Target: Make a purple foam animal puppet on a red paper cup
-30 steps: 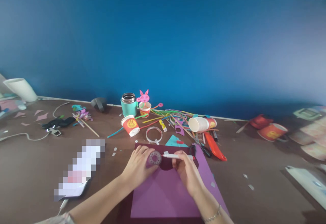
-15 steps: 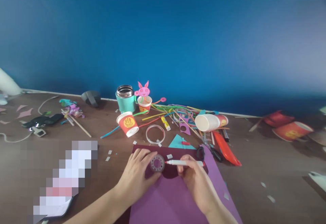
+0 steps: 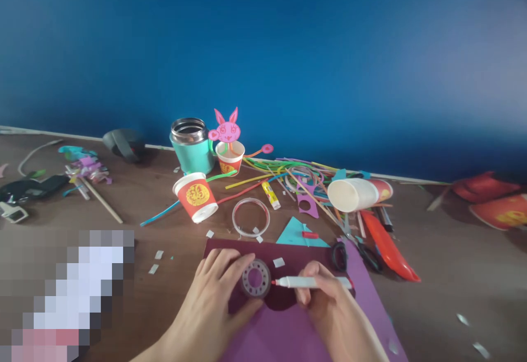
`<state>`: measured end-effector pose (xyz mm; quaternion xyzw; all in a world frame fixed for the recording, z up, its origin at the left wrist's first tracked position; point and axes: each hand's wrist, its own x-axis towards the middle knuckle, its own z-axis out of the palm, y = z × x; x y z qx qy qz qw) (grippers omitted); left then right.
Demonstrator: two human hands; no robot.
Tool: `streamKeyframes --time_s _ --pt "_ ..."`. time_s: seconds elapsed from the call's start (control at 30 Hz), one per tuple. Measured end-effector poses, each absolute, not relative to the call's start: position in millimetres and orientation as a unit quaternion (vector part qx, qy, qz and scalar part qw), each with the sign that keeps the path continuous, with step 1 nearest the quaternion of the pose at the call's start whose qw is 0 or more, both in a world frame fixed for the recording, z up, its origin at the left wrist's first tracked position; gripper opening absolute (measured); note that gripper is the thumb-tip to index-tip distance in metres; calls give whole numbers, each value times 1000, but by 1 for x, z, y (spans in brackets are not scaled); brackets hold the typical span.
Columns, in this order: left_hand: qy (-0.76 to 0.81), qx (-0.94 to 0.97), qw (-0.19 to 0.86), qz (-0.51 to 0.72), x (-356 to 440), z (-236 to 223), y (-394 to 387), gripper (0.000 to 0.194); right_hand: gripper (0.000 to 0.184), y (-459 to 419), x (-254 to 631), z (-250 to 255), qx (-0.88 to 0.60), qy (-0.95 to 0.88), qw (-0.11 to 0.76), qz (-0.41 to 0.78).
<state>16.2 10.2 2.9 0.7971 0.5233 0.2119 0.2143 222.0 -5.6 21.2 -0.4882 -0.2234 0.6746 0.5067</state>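
Note:
My left hand (image 3: 218, 290) steadies a small roll of tape (image 3: 265, 278) between thumb and forefinger, flat on dark maroon paper (image 3: 296, 252). Pinched in my right hand (image 3: 333, 307) is a white marker (image 3: 298, 282), held nearly level, its red tip at the roll's right edge. Whether the tip touches the paper I cannot tell. Beneath both hands lies a purple sheet (image 3: 275, 340). A small white scrap (image 3: 279, 262) rests just above the roll. Black-handled scissors (image 3: 339, 256) lie beyond my right hand, partly over the sheets.
Behind the paper are a clear ring (image 3: 234, 216), a glue stick (image 3: 270, 194), a tilted red paper cup (image 3: 197, 197), and a turquoise jar (image 3: 192, 150). A pink paper animal (image 3: 229, 130) stands in another cup. Coloured pipe cleaners (image 3: 267, 165), lying cups (image 3: 349, 194) and a red packet (image 3: 389, 249) spread rightward.
The view has shifted closer, so the things on the table appear larger and spread outward. Both hands keep their holds, with the marker tip still beside the tape roll.

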Motion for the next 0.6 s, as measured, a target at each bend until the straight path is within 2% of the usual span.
streamKeyframes --time_s 0.33,0.6 --pt "503 820 167 214 13 -4 14 53 20 -5 233 -9 -458 -208 514 695" --pt "522 812 162 203 14 -3 16 55 19 -3 236 -2 -480 -182 483 709"
